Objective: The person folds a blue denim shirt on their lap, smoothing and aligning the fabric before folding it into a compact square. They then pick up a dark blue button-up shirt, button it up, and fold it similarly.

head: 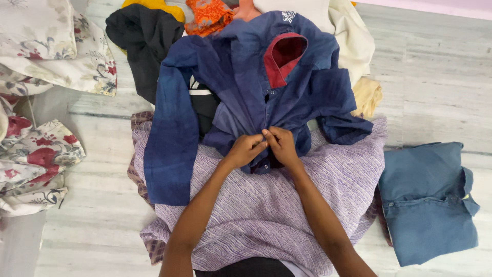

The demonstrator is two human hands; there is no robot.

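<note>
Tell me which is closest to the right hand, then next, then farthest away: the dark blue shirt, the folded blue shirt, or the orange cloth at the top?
From the right hand:
1. Dark blue shirt, pinched in its fingers, at the middle.
2. Folded blue shirt, on the floor off to the right.
3. Orange cloth, farthest, up at the top of the pile.

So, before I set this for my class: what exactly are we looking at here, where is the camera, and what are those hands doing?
There is no machine here. One camera, worn on a person's head, looks down at their own two bare hands. The left hand and right hand meet at the front edge of a dark blue shirt with a red collar lining, pinching it near the buttons. The shirt lies partly on a lilac cloth spread on a pale floor. Behind it sits a pile of clothes: black, orange and cream. A folded blue shirt lies to the right, floral fabric to the left.
</note>
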